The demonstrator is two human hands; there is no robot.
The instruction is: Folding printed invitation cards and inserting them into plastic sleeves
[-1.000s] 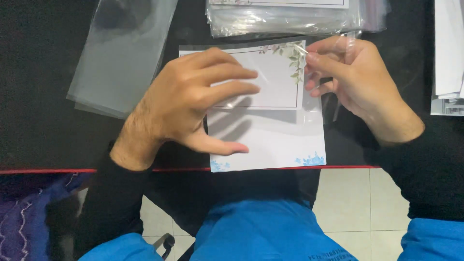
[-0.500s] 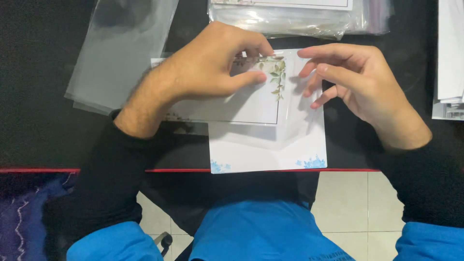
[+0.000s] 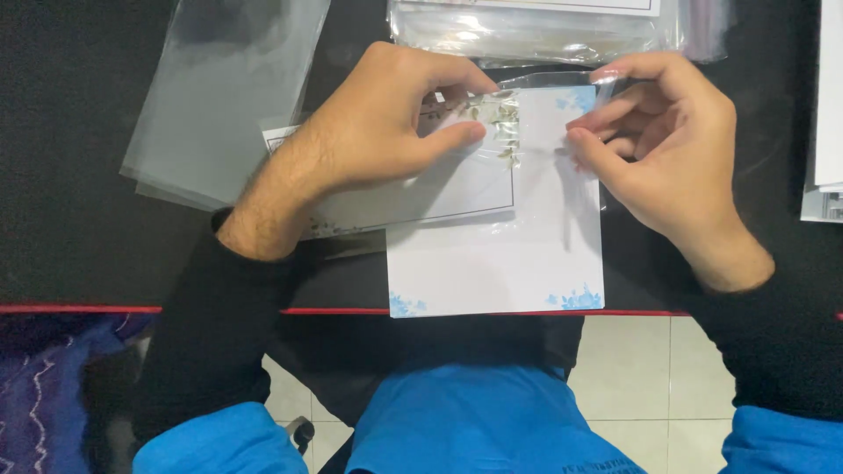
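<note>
We had the white card with the leaf print pinched at its right edge in our left hand, lying across the blue-cornered card near the worktop's front edge. Our right hand, fingers curled, pinched the thin clear sleeve over that card. Both seemed light, the film slippery, best gripped by the edges.

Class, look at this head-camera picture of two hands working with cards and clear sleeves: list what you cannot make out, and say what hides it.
- Bordered card, head view: its upper left part is covered by the left hand.
- Clear sleeve: its edges are too faint to trace; only glints show near the right hand.
- Stack of clear bags: cut off by the top edge.
- White sheets: cut off by the right edge.
</note>
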